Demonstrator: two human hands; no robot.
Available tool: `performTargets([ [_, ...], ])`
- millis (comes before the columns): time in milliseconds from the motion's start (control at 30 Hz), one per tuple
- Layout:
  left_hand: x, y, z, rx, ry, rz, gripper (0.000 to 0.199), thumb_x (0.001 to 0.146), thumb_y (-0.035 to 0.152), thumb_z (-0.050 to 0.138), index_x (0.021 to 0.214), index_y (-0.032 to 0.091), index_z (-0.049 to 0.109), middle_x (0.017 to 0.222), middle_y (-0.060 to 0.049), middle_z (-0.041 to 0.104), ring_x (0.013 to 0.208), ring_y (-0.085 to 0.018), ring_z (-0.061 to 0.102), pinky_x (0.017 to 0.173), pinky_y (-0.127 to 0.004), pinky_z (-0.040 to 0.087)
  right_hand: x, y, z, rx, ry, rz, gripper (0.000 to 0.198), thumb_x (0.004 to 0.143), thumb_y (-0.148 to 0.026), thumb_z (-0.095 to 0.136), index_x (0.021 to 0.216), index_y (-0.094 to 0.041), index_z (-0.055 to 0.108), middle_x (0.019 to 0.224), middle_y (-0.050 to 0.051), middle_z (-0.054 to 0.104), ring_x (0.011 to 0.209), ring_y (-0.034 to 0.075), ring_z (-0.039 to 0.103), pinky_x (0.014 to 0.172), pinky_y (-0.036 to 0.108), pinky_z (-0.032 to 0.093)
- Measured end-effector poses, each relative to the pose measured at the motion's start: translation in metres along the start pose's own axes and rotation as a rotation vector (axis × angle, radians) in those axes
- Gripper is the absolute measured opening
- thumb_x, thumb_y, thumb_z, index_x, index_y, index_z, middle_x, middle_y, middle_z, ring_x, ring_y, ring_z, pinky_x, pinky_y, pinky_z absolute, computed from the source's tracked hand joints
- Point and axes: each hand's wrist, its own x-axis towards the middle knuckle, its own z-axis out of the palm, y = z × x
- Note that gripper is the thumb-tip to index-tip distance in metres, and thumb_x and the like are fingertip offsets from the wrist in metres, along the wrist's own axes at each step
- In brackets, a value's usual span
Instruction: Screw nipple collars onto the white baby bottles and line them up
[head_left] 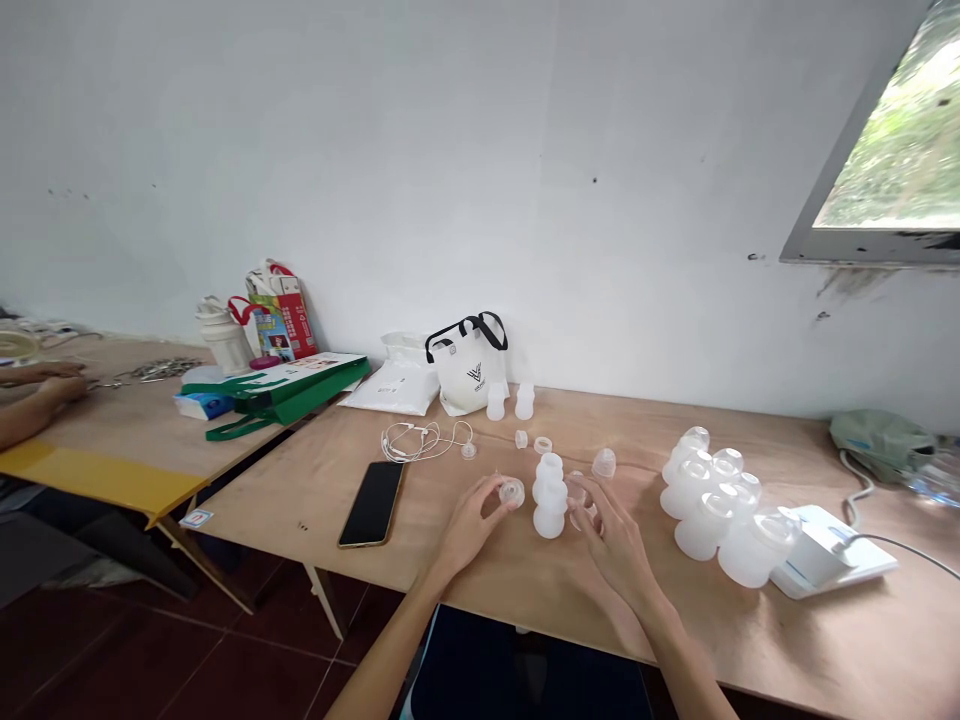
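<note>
Ctr frame: my L hand [471, 518] pinches a clear round cap [512, 494]; R hand [616, 530] curls over clear plastic pcs [575, 492], can't tell if gripped; frosted bottles [550, 500] btwn.

I am holding both bare forearms across the near edge of the table [315, 500], the left forearm [382, 650] slanting inward from one side and the right forearm [679, 650] slanting inward from the other, so that my wrists are angling toward each other. My left hand [472, 520] is hovering inside that edge, its thumb and forefinger bending into a pinch. My right hand [616, 545] is showing its back, its fingers stretching toward the far edge and the thumb standing apart, nearer me, though whether they're gripping I'm not seeing clearly.
</note>
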Motion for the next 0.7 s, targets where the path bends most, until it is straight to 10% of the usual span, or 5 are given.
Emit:
performTargets([
  [200, -0.005, 0.023, 0.002, -0.272, 0.170, -0.014, 0.038, 0.094, 0.042, 0.067, 0.125, 0.025, 0.055, 0.128, -0.007, 0.066, 0.106, -0.021, 0.065, 0.099, -0.036, 0.049, -0.007, -0.012, 0.009, 0.118, -0.178, 0.085, 0.038, 0.101, -0.050, 0.048, 0.137, -0.037, 0.054, 0.137, 0.004, 0.063, 0.111, 0.025, 0.066, 0.093, 0.044, 0.058],
  [700, -0.013, 0.041, 0.013, -0.266, -0.036, 0.064, 0.038, 0.093, 0.035, 0.070, 0.128, 0.026, 0.058, 0.128, -0.006, 0.067, 0.117, -0.024, 0.064, 0.106, -0.038, 0.048, -0.012, -0.038, 0.001, 0.238, -0.251, 0.034, 0.044, 0.100, -0.046, 0.055, 0.143, -0.038, 0.052, 0.138, 0.005, 0.066, 0.111, 0.024, 0.072, 0.099, 0.048, 0.058],
])
